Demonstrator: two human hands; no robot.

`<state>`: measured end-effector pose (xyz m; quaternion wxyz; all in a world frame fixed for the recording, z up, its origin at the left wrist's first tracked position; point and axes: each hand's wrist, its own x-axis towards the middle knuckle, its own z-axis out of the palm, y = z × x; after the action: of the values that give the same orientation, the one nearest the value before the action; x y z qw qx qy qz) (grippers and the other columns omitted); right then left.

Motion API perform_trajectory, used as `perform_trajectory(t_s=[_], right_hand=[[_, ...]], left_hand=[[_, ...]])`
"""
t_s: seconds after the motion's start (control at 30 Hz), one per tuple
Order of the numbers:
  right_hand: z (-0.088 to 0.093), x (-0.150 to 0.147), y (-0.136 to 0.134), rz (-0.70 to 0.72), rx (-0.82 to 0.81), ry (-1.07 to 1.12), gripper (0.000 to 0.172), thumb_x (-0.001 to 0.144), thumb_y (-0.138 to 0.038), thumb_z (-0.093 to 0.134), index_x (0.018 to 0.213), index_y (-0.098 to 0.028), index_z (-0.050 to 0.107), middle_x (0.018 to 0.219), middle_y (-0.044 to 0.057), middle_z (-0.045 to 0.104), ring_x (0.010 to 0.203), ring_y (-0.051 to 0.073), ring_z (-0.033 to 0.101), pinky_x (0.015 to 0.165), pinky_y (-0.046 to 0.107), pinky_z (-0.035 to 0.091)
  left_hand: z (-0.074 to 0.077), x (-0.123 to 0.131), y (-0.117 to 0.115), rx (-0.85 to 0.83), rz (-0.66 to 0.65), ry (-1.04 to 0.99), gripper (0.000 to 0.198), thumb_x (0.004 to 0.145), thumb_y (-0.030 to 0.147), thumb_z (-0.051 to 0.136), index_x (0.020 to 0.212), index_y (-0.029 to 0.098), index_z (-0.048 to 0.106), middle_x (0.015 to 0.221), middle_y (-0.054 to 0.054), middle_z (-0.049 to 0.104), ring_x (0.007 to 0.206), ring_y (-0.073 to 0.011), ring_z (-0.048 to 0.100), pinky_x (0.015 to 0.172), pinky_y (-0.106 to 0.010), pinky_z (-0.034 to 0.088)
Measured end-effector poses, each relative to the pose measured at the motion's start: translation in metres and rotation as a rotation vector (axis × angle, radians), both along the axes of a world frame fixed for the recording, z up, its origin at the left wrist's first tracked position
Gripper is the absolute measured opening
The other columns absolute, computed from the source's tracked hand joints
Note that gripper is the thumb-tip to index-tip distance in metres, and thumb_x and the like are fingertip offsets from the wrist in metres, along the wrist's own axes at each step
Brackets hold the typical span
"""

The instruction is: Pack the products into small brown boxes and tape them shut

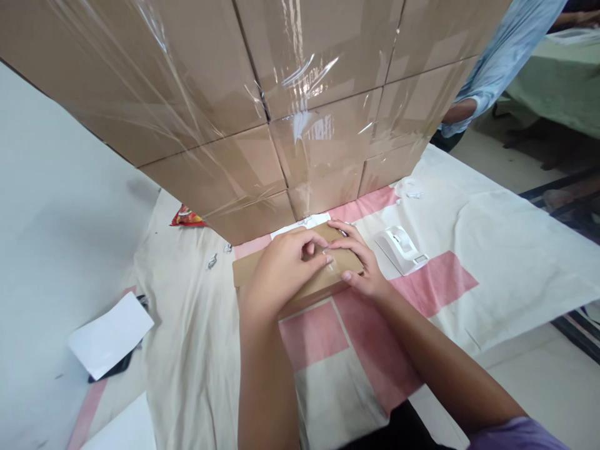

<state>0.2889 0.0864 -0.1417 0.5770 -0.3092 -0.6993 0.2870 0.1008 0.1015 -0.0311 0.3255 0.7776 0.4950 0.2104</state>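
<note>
A small flat brown cardboard box (262, 265) lies on the table in front of me. My left hand (293, 259) rests across its top, fingers curled, thumb and index finger meeting at a short shiny strip of clear tape (332, 267). Around the box's right end is my right hand (363, 259), its thumb at the near edge and its fingers over the top. The right index fingertip comes close to the left fingertips at the tape. Just right of that hand stands a white tape dispenser (398, 250).
Stacked cartons (323, 131) under clear wrap rise behind the box. A red packet (187, 217) and crumpled foil bits (212, 261) lie left, with a white paper sheet (111, 335) over a dark object. Another person's sleeve (497, 69) shows at right. A pink-and-cream cloth (506, 250) covers the table.
</note>
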Motion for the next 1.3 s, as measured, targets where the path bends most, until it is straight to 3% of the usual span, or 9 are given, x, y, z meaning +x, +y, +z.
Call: perform_trajectory(t_s=[0.47,0.67,0.93,1.1,1.3], right_hand=[[0.000,-0.007,0.000,0.002,-0.033,0.097,0.047,0.090,-0.049,0.065,0.129,-0.029,0.046,0.148,0.014,0.049,0.146,0.032,0.041,0.119,0.057,0.034],[-0.002,-0.007,0.001,0.028,-0.041,0.135,0.052,0.089,-0.049,0.067,0.131,-0.028,0.045,0.147,0.014,0.049,0.149,0.032,0.036,0.122,0.057,0.030],[-0.001,-0.006,0.000,0.042,-0.026,0.132,0.049,0.090,-0.045,0.067,0.132,-0.029,0.047,0.146,0.013,0.050,0.148,0.032,0.037,0.123,0.057,0.029],[-0.002,-0.005,0.001,0.034,-0.038,0.119,0.050,0.090,-0.047,0.066,0.133,-0.028,0.045,0.147,0.013,0.049,0.148,0.032,0.038,0.122,0.057,0.030],[0.000,-0.006,0.000,0.016,-0.050,0.105,0.050,0.090,-0.050,0.065,0.131,-0.029,0.045,0.146,0.013,0.050,0.148,0.031,0.038,0.123,0.056,0.030]], left_hand=[[0.000,0.007,0.000,-0.036,0.054,0.080,0.010,0.083,0.034,0.069,0.087,0.026,0.065,0.074,0.006,0.052,0.070,-0.0136,0.049,0.063,-0.029,0.033],[0.000,0.009,-0.002,-0.083,0.122,0.107,0.044,0.083,0.040,0.069,0.123,0.031,0.053,0.081,0.006,0.051,0.074,-0.0146,0.052,0.064,-0.028,0.036],[-0.005,0.018,-0.002,0.019,0.185,0.197,0.034,0.093,0.039,0.058,0.126,0.031,0.054,0.073,0.004,0.055,0.072,-0.0184,0.056,0.061,-0.030,0.033],[-0.012,0.022,0.000,0.127,0.245,0.227,0.028,0.099,0.035,0.047,0.125,0.030,0.055,0.083,0.000,0.066,0.079,-0.0215,0.062,0.064,-0.030,0.033],[-0.012,0.021,-0.001,0.156,0.247,0.245,0.030,0.099,0.032,0.047,0.127,0.033,0.056,0.085,0.000,0.070,0.079,-0.0222,0.065,0.064,-0.030,0.035]])
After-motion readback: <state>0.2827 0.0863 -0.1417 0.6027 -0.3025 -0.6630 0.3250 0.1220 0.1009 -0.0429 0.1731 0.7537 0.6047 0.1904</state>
